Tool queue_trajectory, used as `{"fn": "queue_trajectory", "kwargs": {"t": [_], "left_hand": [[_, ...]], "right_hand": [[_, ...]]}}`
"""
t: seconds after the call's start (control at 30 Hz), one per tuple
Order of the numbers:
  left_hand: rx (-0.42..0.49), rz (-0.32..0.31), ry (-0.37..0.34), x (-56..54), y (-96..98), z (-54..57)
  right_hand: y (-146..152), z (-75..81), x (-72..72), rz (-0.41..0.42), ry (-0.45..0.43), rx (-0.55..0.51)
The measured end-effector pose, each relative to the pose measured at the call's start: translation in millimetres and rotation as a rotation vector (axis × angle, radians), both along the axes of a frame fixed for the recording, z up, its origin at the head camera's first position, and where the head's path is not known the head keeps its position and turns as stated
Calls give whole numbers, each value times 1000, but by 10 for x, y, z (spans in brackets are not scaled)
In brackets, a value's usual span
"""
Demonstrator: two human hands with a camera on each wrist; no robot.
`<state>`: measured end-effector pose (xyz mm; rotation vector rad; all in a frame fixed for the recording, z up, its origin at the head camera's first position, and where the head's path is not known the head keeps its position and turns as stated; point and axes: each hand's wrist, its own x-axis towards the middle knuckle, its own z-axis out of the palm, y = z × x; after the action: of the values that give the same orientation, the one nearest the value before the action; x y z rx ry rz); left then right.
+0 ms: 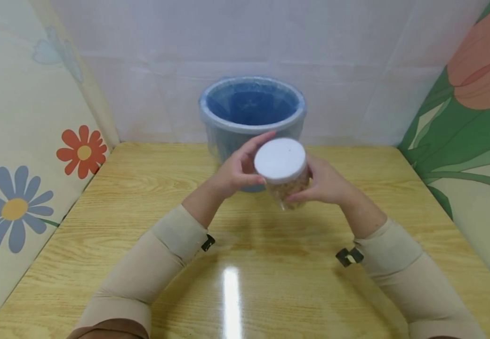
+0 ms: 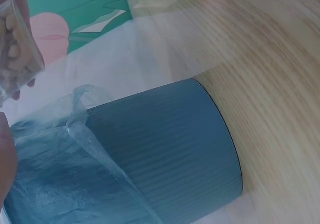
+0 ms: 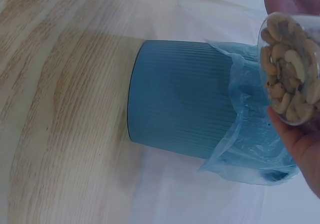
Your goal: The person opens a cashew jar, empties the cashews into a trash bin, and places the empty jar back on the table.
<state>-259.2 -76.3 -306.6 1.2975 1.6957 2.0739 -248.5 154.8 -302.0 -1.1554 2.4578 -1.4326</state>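
Observation:
A clear plastic jar (image 1: 287,190) of cashews with a white lid (image 1: 280,159) is held up, tilted, in front of a blue bin (image 1: 251,146). My right hand (image 1: 327,181) grips the jar's body from the right, thumb across its near side. At the left edge of the lid, my left hand (image 1: 234,169) curls around it, thumb in front and fingers behind. The cashews (image 3: 287,78) show through the jar's base in the right wrist view. Only part of the left hand (image 2: 6,164) appears in the left wrist view; the lid is out of frame there.
The ribbed bin stands at the back of the wooden table (image 1: 270,254), lined with a thin translucent bag (image 3: 247,124) folded over its rim. A white sheet (image 1: 342,84) hangs behind it. Flower-patterned panels (image 1: 16,141) border both sides.

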Motion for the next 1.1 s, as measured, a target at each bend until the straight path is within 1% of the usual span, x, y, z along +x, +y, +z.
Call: {"fn": "queue_trajectory", "kwargs": {"t": [0.17, 0.27, 0.33, 0.53, 0.73, 0.97, 1.1], "left_hand": [[-4, -22, -6, 6, -12, 13], [-9, -35, -6, 9, -11, 10], [-12, -40, -8, 9, -10, 6], [-6, -49, -15, 14, -4, 4], [-15, -41, -12, 28, 23, 6], [6, -52, 0, 34, 45, 2], [6, -19, -3, 40, 53, 3]], "right_hand": [[10, 11, 3, 68, 25, -19], [8, 6, -1, 110, 8, -36], [7, -4, -5, 123, -4, -36], [10, -30, -22, 118, -24, -23], [-2, -16, -13, 123, -21, -17], [-18, -21, -16, 123, -14, -26], [-27, -33, -21, 90, -18, -27]]}}
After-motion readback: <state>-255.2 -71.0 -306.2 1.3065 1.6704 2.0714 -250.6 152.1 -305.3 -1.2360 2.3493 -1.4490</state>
